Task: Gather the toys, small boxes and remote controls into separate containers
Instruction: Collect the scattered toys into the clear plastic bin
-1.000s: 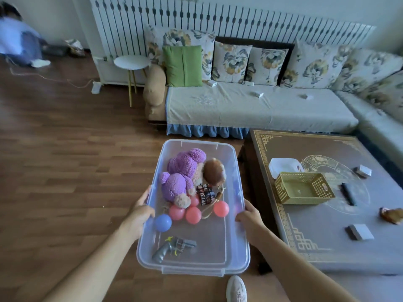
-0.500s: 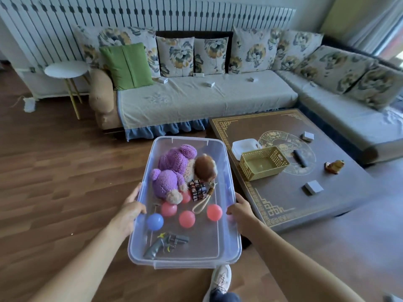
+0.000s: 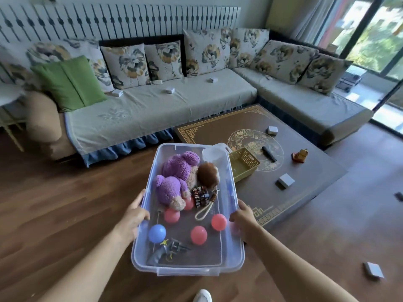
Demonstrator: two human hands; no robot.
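Note:
I carry a clear plastic bin point(image 3: 236, 258) above the wooden floor. My left hand point(image 3: 135, 216) grips its left rim and my right hand point(image 3: 243, 216) grips its right rim. Inside lie purple plush toys point(image 3: 176, 177), a brown plush point(image 3: 208, 173), a puzzle cube point(image 3: 199, 196), pink balls point(image 3: 198, 235), a blue ball point(image 3: 157, 233) and a toy revolver point(image 3: 169, 251). On the low table point(image 3: 305, 192) stand a yellow basket point(image 3: 244, 163) and a white container point(image 3: 214, 151), partly hidden behind the bin. A black remote point(image 3: 269, 154), a small orange toy point(image 3: 300, 155) and two small boxes point(image 3: 286, 180) lie there too.
Small white boxes point(image 3: 169, 90) and a white remote point(image 3: 156, 82) lie on the L-shaped sofa point(image 3: 152, 110). Another box point(image 3: 373, 270) and a dark object point(image 3: 399, 196) lie on the floor at right. A white side table point(image 3: 8, 94) stands at far left. My shoe point(image 3: 202, 296) shows below.
My view has swung to the right and come closer to the low table. The bin stays in both hands. The balls have rolled a little inside it.

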